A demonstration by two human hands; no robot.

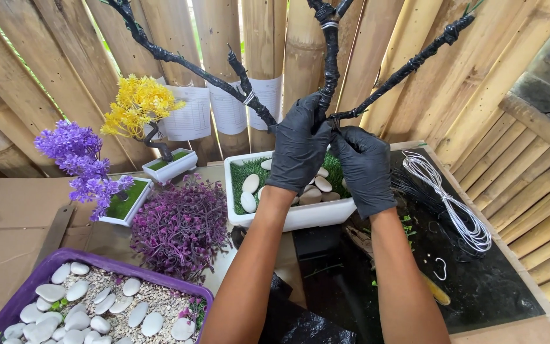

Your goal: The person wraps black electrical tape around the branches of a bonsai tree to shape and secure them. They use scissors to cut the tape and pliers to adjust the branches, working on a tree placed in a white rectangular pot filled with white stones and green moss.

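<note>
A bare artificial tree with black-wrapped branches (pixel 330 57) rises from a white rectangular planter (pixel 300 216) that holds green turf and white pebbles. My left hand (pixel 298 148), in a black glove, is closed around the tree's trunk where the branches fork. My right hand (pixel 364 167), also in a black glove, grips the lower trunk just beside it, fingers touching the base of the right branch. The trunk below the hands is hidden.
A coil of white wire (pixel 450 200) lies on a black sheet (pixel 479 280) at right. Left stand a yellow mini tree (pixel 138 108), a purple mini tree (pixel 81 162), loose purple foliage (pixel 179 226) and a purple tray of pebbles (pixel 97 306). A bamboo wall stands behind.
</note>
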